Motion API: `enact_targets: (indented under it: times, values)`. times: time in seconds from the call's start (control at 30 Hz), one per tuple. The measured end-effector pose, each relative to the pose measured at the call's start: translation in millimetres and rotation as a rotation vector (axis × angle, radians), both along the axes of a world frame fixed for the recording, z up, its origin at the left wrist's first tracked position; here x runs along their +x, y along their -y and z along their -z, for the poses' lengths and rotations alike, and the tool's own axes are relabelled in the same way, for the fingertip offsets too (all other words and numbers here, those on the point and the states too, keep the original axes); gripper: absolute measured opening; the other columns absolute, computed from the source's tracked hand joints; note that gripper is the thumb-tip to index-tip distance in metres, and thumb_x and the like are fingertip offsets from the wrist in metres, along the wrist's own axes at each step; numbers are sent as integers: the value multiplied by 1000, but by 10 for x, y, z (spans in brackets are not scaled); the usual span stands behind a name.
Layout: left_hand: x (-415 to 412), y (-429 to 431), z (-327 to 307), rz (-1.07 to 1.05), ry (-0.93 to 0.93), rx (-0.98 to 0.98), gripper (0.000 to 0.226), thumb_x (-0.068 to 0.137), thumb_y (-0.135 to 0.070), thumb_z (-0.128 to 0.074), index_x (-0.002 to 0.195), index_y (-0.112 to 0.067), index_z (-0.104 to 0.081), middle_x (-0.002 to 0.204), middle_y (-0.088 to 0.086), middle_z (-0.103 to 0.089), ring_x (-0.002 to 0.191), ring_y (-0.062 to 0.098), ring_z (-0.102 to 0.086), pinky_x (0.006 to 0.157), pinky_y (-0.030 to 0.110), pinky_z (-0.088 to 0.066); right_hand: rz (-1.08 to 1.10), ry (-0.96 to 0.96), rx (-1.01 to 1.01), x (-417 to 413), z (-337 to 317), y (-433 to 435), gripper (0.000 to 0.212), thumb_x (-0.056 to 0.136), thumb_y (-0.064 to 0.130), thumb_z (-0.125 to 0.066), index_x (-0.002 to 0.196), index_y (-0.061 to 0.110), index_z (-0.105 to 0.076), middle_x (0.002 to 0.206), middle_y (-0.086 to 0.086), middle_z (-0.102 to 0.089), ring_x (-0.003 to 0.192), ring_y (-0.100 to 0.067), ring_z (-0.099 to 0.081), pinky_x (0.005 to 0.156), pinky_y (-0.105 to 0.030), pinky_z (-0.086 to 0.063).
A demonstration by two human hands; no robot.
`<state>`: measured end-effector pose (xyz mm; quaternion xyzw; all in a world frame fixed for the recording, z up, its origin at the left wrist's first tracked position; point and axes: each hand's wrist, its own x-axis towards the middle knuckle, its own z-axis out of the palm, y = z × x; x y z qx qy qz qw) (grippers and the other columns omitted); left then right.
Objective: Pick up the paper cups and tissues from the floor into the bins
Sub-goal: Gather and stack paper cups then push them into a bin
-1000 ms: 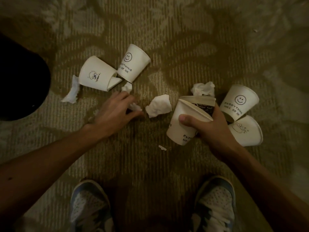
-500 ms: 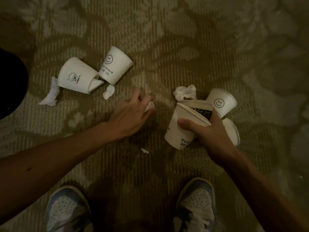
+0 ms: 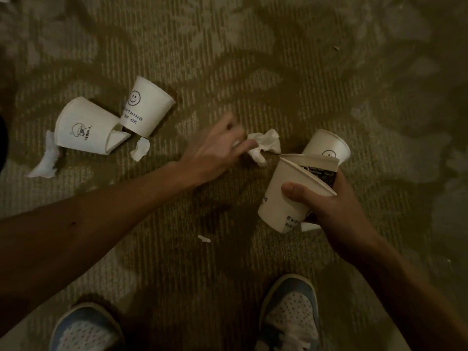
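Observation:
My left hand [image 3: 217, 150] reaches right across the carpet with white tissue bunched in its curled fingers, and its fingertips touch a crumpled tissue [image 3: 266, 143] on the floor. My right hand [image 3: 329, 211] grips a white paper cup [image 3: 283, 198], with a second, dark-printed cup [image 3: 320, 172] held behind it. A smiley cup [image 3: 326, 144] lies on the floor just beyond them. At the left lie a crushed cup [image 3: 83, 126] and another smiley cup [image 3: 148, 107], touching each other.
Torn tissue pieces lie by the left cups: a long one [image 3: 45, 159] and a small one [image 3: 140, 150]. A tiny white scrap [image 3: 203, 238] sits in the middle. My two shoes [image 3: 86, 328] [image 3: 291, 315] stand at the bottom on patterned carpet. No bin is in view.
My left hand took the small tissue, then the crumpled one in the middle, and moved right to the tissue beside the right-hand cups. My right hand kept hold of its cups.

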<state>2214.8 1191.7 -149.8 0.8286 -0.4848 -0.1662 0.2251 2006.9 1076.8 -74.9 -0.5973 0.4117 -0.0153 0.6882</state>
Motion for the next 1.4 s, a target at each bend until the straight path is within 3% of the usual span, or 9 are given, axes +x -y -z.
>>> enact_targets:
  times: [0.17,0.33,0.5,0.63,0.77,0.9,1.17,1.27,1.4]
  values:
    - [-106,294,70,348,153,116,51,93,-52,-38,141,-33,-43,138,6,-43,86,19,-56,54,23,-35,13,-3,35,-31,-4,70,64,63,36,-81,123,29,-59,111,7,-72,98,-11,-71,65,-32,-60]
    - [-189,177,52,300,223,-31,57,95,-45,-29,105,-2,-65,102,18,-61,74,31,-61,55,38,-47,24,-4,48,-24,2,76,63,66,35,-79,124,27,-57,111,7,-72,98,-10,-70,65,-29,-59]
    - [-191,-155,-7,109,130,-22,57,95,-53,-37,76,-6,-65,80,5,-49,68,18,-45,57,30,-29,-5,-11,38,-14,2,-7,69,58,42,-83,122,31,-58,112,6,-71,99,-11,-70,69,-35,-60]
    - [-361,-720,-82,182,19,44,40,97,-39,-47,93,-6,-71,95,6,-58,73,17,-53,58,33,-44,-67,10,74,5,12,-154,61,63,32,-82,120,26,-59,107,7,-72,94,-7,-71,63,-22,-56]
    - [-634,-1209,-125,268,-123,171,33,99,-27,-55,121,-4,-64,118,14,-63,88,30,-65,67,39,-53,-165,-37,104,-6,56,-312,70,58,40,-87,120,29,-57,107,8,-71,96,-8,-70,66,-26,-57]
    - [-750,-1391,-55,243,-122,251,39,98,-39,-55,126,-13,-63,137,5,-52,99,22,-61,70,27,-44,-207,-72,116,22,69,-443,76,60,40,-90,125,26,-54,110,6,-71,97,-10,-70,67,-26,-56]
    - [-844,-1488,-52,386,147,95,23,76,-27,-81,94,-14,-73,87,8,-66,63,22,-64,37,28,-47,-229,-70,127,66,28,-620,76,48,44,-83,118,30,-56,107,6,-71,93,-9,-71,65,-31,-59]
    - [-870,-1499,36,411,189,41,23,73,-15,-82,93,-8,-73,87,9,-67,64,23,-64,37,31,-48,-218,-78,119,80,7,-672,79,45,46,-83,117,31,-57,106,6,-71,94,-12,-71,64,-32,-59]
    - [-828,-1515,-3,19,-192,92,6,99,-28,-53,96,-29,-59,92,-6,-64,75,8,-63,59,27,-50,-223,-98,99,147,-21,-719,81,54,46,-92,123,29,-54,112,4,-70,100,-15,-70,75,-43,-61]
